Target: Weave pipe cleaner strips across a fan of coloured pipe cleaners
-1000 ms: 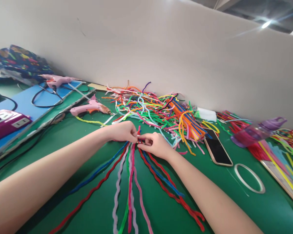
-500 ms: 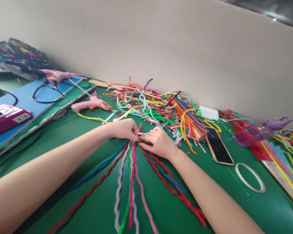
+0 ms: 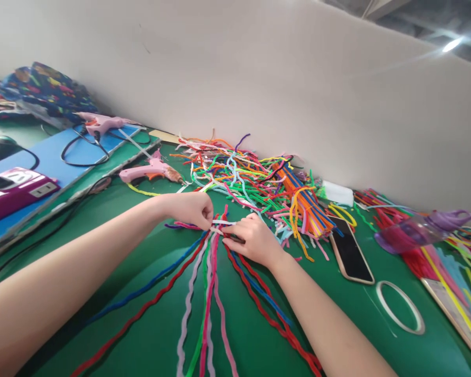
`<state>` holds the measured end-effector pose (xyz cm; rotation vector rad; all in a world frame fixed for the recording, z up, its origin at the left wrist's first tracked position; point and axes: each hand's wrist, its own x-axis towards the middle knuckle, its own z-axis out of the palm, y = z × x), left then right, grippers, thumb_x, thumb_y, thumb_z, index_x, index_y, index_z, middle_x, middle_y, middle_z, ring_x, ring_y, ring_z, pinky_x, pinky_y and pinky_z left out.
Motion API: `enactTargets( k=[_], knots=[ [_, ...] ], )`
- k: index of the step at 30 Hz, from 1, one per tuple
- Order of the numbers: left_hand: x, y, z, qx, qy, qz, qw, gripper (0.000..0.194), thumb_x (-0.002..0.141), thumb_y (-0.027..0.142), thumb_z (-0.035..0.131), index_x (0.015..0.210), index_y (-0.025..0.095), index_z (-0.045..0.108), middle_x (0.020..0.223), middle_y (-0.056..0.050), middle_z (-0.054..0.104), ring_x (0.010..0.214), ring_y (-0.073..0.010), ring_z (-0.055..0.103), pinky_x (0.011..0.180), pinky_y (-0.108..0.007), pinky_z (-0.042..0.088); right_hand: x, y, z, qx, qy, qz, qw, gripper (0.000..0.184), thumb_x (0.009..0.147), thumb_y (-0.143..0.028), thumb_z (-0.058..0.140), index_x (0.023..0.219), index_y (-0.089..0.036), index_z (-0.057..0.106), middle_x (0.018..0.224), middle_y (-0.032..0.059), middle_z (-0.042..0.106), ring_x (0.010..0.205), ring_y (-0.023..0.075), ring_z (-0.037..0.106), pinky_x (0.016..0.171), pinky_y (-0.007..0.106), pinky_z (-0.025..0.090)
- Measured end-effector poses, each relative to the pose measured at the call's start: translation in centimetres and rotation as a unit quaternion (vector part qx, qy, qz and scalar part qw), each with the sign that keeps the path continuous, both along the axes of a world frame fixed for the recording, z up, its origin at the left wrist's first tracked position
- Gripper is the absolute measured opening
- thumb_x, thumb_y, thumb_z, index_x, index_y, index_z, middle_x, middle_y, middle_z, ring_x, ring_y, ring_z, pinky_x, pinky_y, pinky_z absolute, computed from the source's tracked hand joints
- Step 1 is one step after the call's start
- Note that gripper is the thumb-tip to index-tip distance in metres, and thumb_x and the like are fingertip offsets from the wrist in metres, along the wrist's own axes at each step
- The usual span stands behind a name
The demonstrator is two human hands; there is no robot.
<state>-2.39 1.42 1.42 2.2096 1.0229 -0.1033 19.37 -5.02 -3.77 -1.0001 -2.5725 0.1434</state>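
A row of fuzzy pipe cleaners (image 3: 206, 293) in blue, red, lilac, green and pink fans out over the green table, gathered at its far end between my hands. Across that end lies a thin white strip (image 3: 224, 223). My left hand (image 3: 194, 210) is closed in a pinch at the strip's left end; its fingertips partly hide it. From the right, my right hand (image 3: 255, 240) holds the gathered pipe cleaners down, with index finger and thumb beside the crossing. Other purple and pink pipe cleaners (image 3: 184, 226) stick out under my left hand.
Behind my hands lies a heap of coloured pipe cleaners (image 3: 235, 173). Pink glue guns (image 3: 151, 170) and a purple power strip (image 3: 21, 191) with cables are at left. A phone (image 3: 352, 254), a white tape ring (image 3: 401, 308) and a purple bottle (image 3: 419, 230) lie at right.
My left hand has shifted slightly left, away from my right fingers, uncovering more of the white strip and the purple and pink ends. The view has tilted slightly.
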Motion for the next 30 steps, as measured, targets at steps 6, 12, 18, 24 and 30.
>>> enactTargets(
  k=[6, 12, 18, 24, 30],
  knots=[
    [0.0, -0.1, 0.4, -0.018, 0.0, -0.021, 1.0, 0.016, 0.063, 0.029, 0.054, 0.068, 0.018, 0.065, 0.055, 0.005, 0.053, 0.05, -0.0093, 0.041, 0.047, -0.021, 0.032, 0.0, 0.0, 0.2, -0.007, 0.009, 0.005, 1.0, 0.023, 0.092, -0.033, 0.055, 0.101, -0.017, 0.068, 0.074, 0.0021, 0.068, 0.072, 0.0131, 0.058, 0.078, 0.03, 0.03],
    [0.3, -0.2, 0.1, 0.008, -0.046, -0.015, 0.999, 0.018, 0.066, 0.032, 0.055, 0.069, 0.018, 0.065, 0.057, 0.004, 0.053, 0.054, -0.0101, 0.045, 0.05, -0.021, 0.034, -0.6, -0.2, 0.3, -0.045, 0.053, -0.043, 0.997, 0.02, 0.087, -0.03, 0.06, 0.102, -0.018, 0.067, 0.074, 0.0006, 0.063, 0.073, 0.0137, 0.056, 0.078, 0.029, 0.033],
    [0.6, -1.2, 0.4, 0.04, -0.053, -0.002, 0.998, 0.019, 0.071, 0.031, 0.053, 0.071, 0.016, 0.064, 0.059, 0.004, 0.054, 0.056, -0.0093, 0.046, 0.05, -0.02, 0.033, -1.8, -0.6, 0.1, -0.095, 0.096, -0.08, 0.988, 0.004, 0.083, -0.022, 0.063, 0.084, -0.018, 0.065, 0.067, -0.0034, 0.055, 0.068, 0.0117, 0.053, 0.074, 0.027, 0.033],
    [1.4, -2.3, 1.4, 0.147, -0.077, 0.033, 0.986, 0.022, 0.078, 0.029, 0.048, 0.075, 0.015, 0.064, 0.061, 0.002, 0.058, 0.055, -0.0091, 0.045, 0.053, -0.021, 0.031, -2.4, -0.7, -0.4, -0.127, 0.107, -0.098, 0.981, 0.007, 0.085, -0.016, 0.055, 0.082, -0.019, 0.06, 0.06, -0.0061, 0.051, 0.058, 0.0101, 0.049, 0.072, 0.026, 0.033],
    [0.9, -4.6, -0.2, 0.273, -0.122, 0.139, 0.944, 0.022, 0.083, 0.034, 0.045, 0.08, 0.018, 0.06, 0.071, 0.001, 0.061, 0.062, -0.0126, 0.052, 0.058, -0.023, 0.034, -2.3, -0.9, -0.3, -0.132, 0.127, -0.097, 0.978, 0.008, 0.085, -0.016, 0.053, 0.079, -0.019, 0.056, 0.061, -0.0065, 0.052, 0.058, 0.0099, 0.048, 0.072, 0.025, 0.033]
  ],
)
